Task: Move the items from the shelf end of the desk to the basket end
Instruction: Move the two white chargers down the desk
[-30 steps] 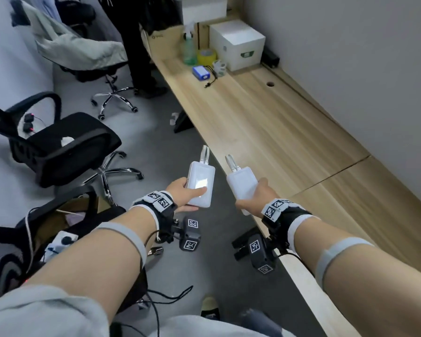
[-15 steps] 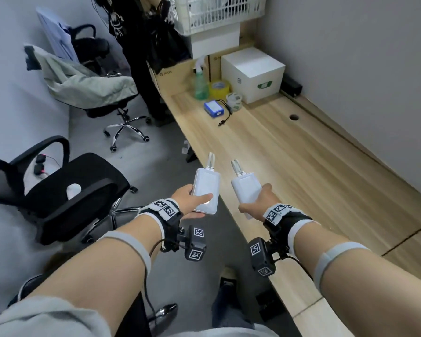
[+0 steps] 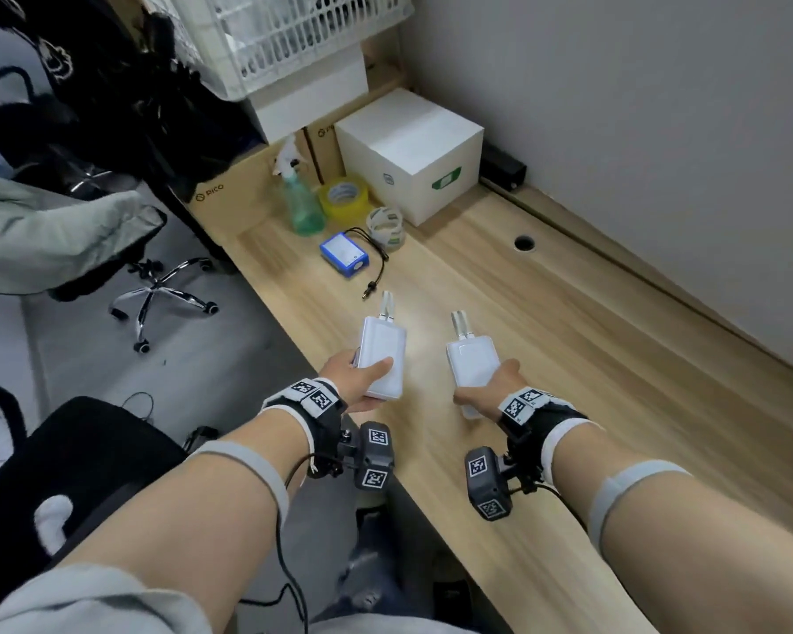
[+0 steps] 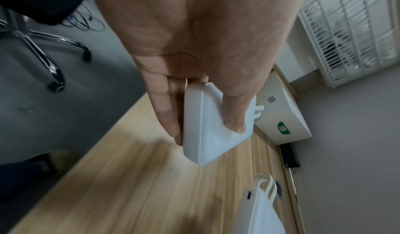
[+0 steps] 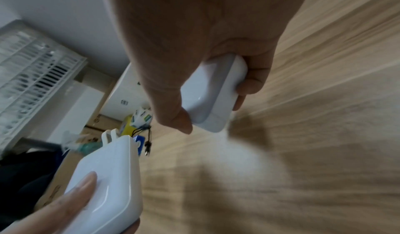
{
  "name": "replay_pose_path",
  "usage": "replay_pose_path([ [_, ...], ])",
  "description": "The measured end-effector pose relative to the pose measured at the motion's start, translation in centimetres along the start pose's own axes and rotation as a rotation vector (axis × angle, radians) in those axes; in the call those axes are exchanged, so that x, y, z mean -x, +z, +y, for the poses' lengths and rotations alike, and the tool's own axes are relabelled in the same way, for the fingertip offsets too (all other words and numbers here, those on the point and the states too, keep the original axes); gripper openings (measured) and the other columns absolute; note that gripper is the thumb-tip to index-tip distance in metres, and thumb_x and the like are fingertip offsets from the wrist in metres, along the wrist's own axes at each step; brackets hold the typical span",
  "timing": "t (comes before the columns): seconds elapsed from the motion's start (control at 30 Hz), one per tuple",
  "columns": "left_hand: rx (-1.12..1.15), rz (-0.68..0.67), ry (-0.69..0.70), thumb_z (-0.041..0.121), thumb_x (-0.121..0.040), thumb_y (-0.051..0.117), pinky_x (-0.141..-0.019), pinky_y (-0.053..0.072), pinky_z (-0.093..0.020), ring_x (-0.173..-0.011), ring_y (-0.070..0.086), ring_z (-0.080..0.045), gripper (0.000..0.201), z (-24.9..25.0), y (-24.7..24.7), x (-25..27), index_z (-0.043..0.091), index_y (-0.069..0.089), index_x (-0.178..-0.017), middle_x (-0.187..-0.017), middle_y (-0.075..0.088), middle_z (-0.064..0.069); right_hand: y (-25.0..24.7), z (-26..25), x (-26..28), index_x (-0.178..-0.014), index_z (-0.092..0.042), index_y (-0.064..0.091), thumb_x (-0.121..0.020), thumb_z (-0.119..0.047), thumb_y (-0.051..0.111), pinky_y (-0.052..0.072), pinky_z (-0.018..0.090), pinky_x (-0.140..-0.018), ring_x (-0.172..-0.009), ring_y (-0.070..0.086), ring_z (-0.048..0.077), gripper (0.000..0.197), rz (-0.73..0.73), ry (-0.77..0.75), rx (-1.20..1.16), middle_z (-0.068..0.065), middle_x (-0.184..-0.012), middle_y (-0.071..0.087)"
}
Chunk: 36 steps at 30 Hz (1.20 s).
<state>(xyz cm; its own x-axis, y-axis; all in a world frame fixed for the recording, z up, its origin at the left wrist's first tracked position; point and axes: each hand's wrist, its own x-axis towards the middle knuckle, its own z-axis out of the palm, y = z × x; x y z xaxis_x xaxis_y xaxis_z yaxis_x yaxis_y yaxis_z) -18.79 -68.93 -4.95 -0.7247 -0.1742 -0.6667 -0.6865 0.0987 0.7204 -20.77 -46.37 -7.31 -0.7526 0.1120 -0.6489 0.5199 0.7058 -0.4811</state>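
Note:
Each hand carries a white power bank with a short looped cable, held above the wooden desk (image 3: pixel 591 340). My left hand (image 3: pixel 358 377) grips the left power bank (image 3: pixel 383 354), thumb on its top face; in the left wrist view the left power bank (image 4: pixel 214 128) sits between fingers and thumb. My right hand (image 3: pixel 486 391) grips the right power bank (image 3: pixel 472 363) from its right side; the right wrist view shows the right power bank (image 5: pixel 212 99) wrapped by thumb and fingers. The white basket (image 3: pixel 289 34) stands at the desk's far end.
Near the far end lie a blue battery pack (image 3: pixel 343 255) with a black cable, a green spray bottle (image 3: pixel 301 203), a yellow tape roll (image 3: pixel 343 196), a smaller tape roll (image 3: pixel 385 224) and a white box (image 3: pixel 408 153). Office chairs (image 3: pixel 65 473) stand left of the desk.
I have walked along the desk toward the basket end. Both hands, still holding the power banks, have moved from beside the desk edge to over the desk top.

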Motion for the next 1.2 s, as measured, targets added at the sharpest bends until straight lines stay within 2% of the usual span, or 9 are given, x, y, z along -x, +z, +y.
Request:
replay_pose_path([
  [0.3,-0.306,-0.134,0.035,0.059,-0.074,0.067,-0.076,0.06,-0.046,-0.094,0.068,-0.036,0.072,5.6,2.6,-17.7,0.002,0.056,-0.117,-0.108,0.067,-0.017,-1.2,-4.8,-9.8,-0.135,-0.002,0.023,-0.073,-0.042,0.079,0.044,0.034,-0.077,-0.092,0.051,0.027,0.092,0.083,0.236,-0.103,0.009,-0.108,0.049],
  [0.43,-0.344,-0.219,0.069,0.039,-0.091,0.062,-0.038,0.045,-0.022,-0.055,0.063,-0.026,0.047,9.4,4.1,-22.8,0.003,0.048,-0.117,-0.093,0.064,-0.015,-1.6,-7.2,-13.7,-0.137,-0.001,0.021,-0.077,-0.042,0.076,0.045,0.035,-0.079,-0.097,0.054,0.029,0.091,0.122,0.341,-0.147,0.011,-0.11,0.051],
  [0.5,-0.341,-0.238,0.066,0.034,-0.092,0.062,-0.036,0.043,-0.021,-0.049,0.061,-0.025,0.044,11.0,4.9,-25.3,0.002,0.05,-0.118,-0.095,0.067,-0.02,-1.6,-8.1,-15.7,-0.134,-0.002,0.022,-0.078,-0.042,0.074,0.048,0.037,-0.084,-0.101,0.057,0.031,0.087,0.147,0.369,-0.18,0.012,-0.115,0.054],
  [0.63,-0.331,-0.239,0.11,0.021,-0.093,0.062,-0.043,0.049,-0.022,-0.07,0.067,-0.027,0.038,14.0,6.1,-28.3,0.004,0.05,-0.125,-0.115,0.065,-0.015,-1.9,-10.3,-19.1,-0.129,-0.008,0.024,-0.079,-0.035,0.071,0.054,0.04,-0.076,-0.099,0.064,0.035,0.074,0.202,0.403,-0.319,0.013,-0.116,0.058],
  [0.73,-0.387,-0.225,0.18,0.015,-0.088,0.061,-0.086,0.056,-0.038,-0.101,0.066,-0.03,0.046,16.4,6.7,-29.7,0.01,0.052,-0.133,-0.121,0.065,-0.008,-2.2,-11.9,-21.2,-0.12,-0.015,0.031,-0.071,-0.029,0.069,0.059,0.048,-0.077,-0.09,0.068,0.037,0.064,0.292,0.387,-0.469,0.014,-0.112,0.061],
  [0.8,-0.362,-0.248,0.191,0.013,-0.084,0.062,-0.096,0.053,-0.044,-0.105,0.066,-0.028,0.05,17.5,7.0,-30.7,0.01,0.054,-0.133,-0.121,0.068,-0.01,-2.9,-12.8,-22.4,-0.122,-0.014,0.033,-0.075,-0.022,0.066,0.058,0.046,-0.08,-0.089,0.067,0.034,0.058,0.339,0.37,-0.484,0.012,-0.109,0.062],
  [0.93,-0.269,-0.266,0.221,0.007,-0.086,0.06,-0.1,0.051,-0.047,-0.105,0.066,-0.024,0.044,18.7,7.3,-30.9,0.013,0.054,-0.129,-0.113,0.068,-0.003,-4.9,-14.0,-23.8,-0.135,-0.019,0.031,-0.079,-0.022,0.062,0.054,0.036,-0.075,-0.084,0.063,0.029,0.064,0.393,0.341,-0.533,0.008,-0.098,0.062],
  [1.07,-0.216,-0.232,0.227,0.006,-0.092,0.056,-0.11,0.043,-0.042,-0.122,0.052,-0.02,0.06,19.1,7.3,-30.0,0.01,0.035,-0.148,-0.141,0.049,-0.004,-5.6,-14.0,-23.6,-0.143,-0.016,0.03,-0.086,-0.016,0.062,0.047,0.025,-0.059,-0.084,0.059,0.022,0.066,0.446,0.283,-0.671,0.009,-0.112,0.063],
  [1.2,-0.187,-0.231,0.191,0.008,-0.09,0.057,-0.08,0.058,-0.026,-0.113,0.055,-0.024,0.053,18.3,7.8,-27.8,0.019,0.04,-0.139,-0.134,0.048,0.0,-5.7,-12.7,-20.5,-0.139,-0.013,0.039,-0.088,-0.013,0.059,0.038,0.02,-0.055,-0.081,0.056,0.018,0.054,0.449,0.228,-0.703,0.011,-0.123,0.061],
])
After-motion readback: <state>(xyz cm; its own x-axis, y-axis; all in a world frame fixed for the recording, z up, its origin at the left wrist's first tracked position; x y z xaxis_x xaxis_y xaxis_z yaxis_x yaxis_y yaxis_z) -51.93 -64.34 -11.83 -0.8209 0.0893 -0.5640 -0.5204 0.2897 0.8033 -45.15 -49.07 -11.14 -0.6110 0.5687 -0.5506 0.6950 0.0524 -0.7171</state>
